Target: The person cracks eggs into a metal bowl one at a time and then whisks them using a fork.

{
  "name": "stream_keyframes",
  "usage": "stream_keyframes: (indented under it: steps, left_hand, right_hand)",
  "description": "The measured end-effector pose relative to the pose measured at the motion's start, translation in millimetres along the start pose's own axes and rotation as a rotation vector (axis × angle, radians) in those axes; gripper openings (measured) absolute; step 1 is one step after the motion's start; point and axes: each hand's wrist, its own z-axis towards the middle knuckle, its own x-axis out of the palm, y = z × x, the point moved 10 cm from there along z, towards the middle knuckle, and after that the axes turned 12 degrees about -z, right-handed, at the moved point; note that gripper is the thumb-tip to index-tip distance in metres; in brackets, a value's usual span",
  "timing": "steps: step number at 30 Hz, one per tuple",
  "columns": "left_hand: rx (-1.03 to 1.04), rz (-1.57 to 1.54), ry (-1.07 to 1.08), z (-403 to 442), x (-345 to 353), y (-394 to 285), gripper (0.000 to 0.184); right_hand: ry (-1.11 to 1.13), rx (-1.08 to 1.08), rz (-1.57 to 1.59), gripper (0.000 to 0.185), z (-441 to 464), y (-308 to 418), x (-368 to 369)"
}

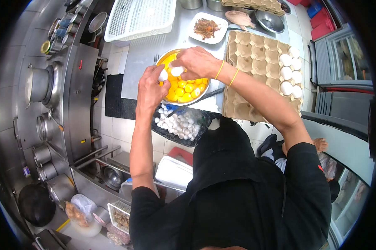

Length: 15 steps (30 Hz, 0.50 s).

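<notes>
Over a metal bowl point(209, 89) of raw yolks point(189, 88), my left hand point(151, 88) holds a white eggshell piece point(163, 75) at the bowl's left side. My right hand point(199, 61), coming in from the right, has another white eggshell piece point(177, 71) in its fingers. The two pieces are apart. Cardboard egg trays point(254, 54) lie to the right, with several white eggs point(286, 73) in the right-hand cups. Below the bowl, a bin lined with a black bag point(196, 140) holds many empty shells point(179, 124).
A white plastic basket point(140, 18) and a plate of brown food point(208, 28) stand at the back of the metal table point(134, 62). A metal bowl point(270, 21) is at the back right. A stove counter with pots point(38, 84) runs along the left. Part of another person point(320, 145) shows at the lower right.
</notes>
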Motion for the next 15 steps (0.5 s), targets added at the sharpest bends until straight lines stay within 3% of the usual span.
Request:
stream_keyframes:
  steps: [3,6,7,9,12,14,15]
  left_hand:
    - [0.024,0.049,-0.082,-13,-16,-6,0.044]
    - [-0.291,-0.010,-0.122,-49,-48,-1,0.047]
    - [-0.285,0.006,-0.120,-67,-55,1,0.048]
    - [-0.265,0.036,-0.112,-102,-65,11,0.052]
    - [-0.072,0.323,-0.110,-144,-74,-15,0.059]
    - [-0.493,-0.201,0.133,-172,-47,-2,0.063]
    - [-0.489,-0.409,0.134,-178,-30,-12,0.058]
  right_hand:
    - [-0.063,0.139,0.053,0.037,-12,-4,2]
    - [-0.057,0.290,0.257,0.034,-40,30,10]
    - [0.053,0.267,0.335,0.036,-47,52,22]
    - [0.166,0.294,0.408,0.045,-59,87,47]
    - [0.273,0.397,0.642,0.079,-70,113,77]
    - [0.380,0.505,0.835,0.096,-71,126,94]
    - [0.257,0.511,0.934,0.102,-68,132,110]
